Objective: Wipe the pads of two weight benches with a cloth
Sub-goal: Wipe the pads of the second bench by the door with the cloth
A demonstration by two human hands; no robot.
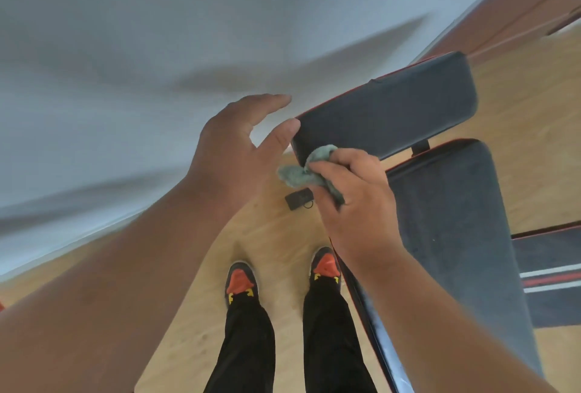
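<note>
Grey-green cloth (306,172): bunched, gripped by curled right hand (355,201), against end of dark upper pad (393,109).
Left hand (239,144): fingers extended, thumb touching pad corner, holding nothing.

A light wooden floor (273,235) fills the lower middle of the view, and a pale grey-white wall (157,31) takes up everything from nine o'clock round to twelve, meeting the floor along a slanted white skirting line. Two black shoes with orange tongues and yellow accents, the left shoe (240,279) and the right shoe (325,267), stand at six o'clock below black trousers (248,345), with a small flat black tag (298,198) with a ring lying on the floor just above them. Reddish-brown wooden panelling (518,9) runs across at one o'clock, and a dark mat with white and red stripes (553,279) lies on the floor at four o'clock.
</note>
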